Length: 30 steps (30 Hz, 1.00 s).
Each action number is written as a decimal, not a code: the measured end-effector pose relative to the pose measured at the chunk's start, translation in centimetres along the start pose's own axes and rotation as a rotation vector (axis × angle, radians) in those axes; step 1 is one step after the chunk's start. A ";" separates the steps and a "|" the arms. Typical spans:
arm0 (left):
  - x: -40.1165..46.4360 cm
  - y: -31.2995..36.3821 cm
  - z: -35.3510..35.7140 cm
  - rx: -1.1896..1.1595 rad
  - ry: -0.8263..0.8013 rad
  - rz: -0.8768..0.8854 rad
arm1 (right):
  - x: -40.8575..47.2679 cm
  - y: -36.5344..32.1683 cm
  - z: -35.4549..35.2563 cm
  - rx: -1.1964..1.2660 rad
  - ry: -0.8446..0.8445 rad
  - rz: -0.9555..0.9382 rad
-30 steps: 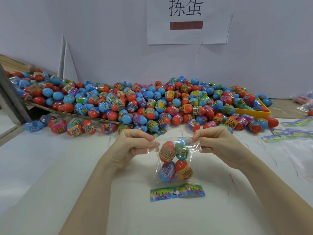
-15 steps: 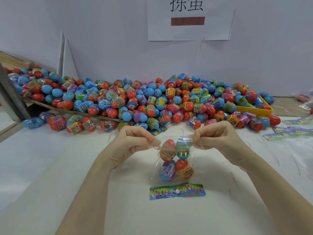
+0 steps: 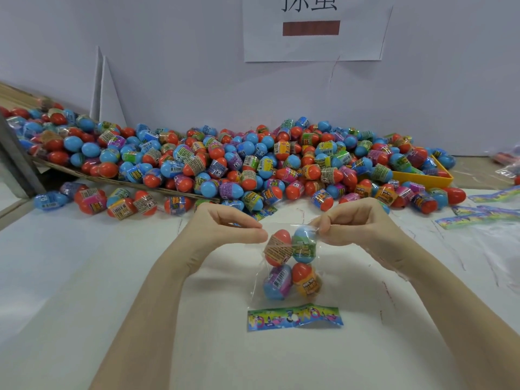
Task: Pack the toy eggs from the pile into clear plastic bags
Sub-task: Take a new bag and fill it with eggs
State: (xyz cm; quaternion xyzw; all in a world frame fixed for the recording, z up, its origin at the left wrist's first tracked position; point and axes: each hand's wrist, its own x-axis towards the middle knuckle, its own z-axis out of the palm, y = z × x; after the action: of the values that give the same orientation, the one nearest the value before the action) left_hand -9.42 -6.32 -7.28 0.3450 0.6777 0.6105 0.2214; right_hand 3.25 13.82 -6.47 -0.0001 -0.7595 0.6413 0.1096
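A person's left hand (image 3: 225,226), fingers pressed together at the tips, pinches the left top corner of a small clear plastic bag (image 3: 289,266) of four toy eggs hanging upright between both hands, while the right hand (image 3: 354,223) pinches the right corner above the white counter (image 3: 84,277).

Small packing workstation, looks like a light-assembly or sorting shop, not a home.

Bulk pile of toy eggs (image 3: 225,161) runs across the middle of the frame, spilling off a slanted board (image 3: 118,180) at left and a yellow tray (image 3: 427,180) at right onto a white tabletop (image 3: 70,277). Plain white backing wall carries a taped paper sign (image 3: 312,32) with printed characters, top centre. Printed header cards (image 3: 295,318) lie at lower centre, with more (image 3: 484,212) at the right edge. One clear plastic bag (image 3: 291,266) holds four eggs at centre.
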 end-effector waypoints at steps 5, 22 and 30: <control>-0.2 0.2 0.0 -0.026 0.012 -0.013 | 0.1 0.2 -0.1 0.038 -0.032 0.037; -0.2 0.4 0.1 -0.012 0.022 -0.010 | 0.5 0.0 2.1 -0.176 0.043 0.225; -0.4 0.8 1.7 0.103 -0.216 -0.172 | 0.5 -0.1 2.5 -0.180 0.080 0.144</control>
State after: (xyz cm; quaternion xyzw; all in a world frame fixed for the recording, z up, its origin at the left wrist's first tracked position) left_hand -7.72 -5.46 -6.78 0.3600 0.7076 0.5129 0.3265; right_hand 2.41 11.47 -6.63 -0.0899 -0.8072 0.5760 0.0930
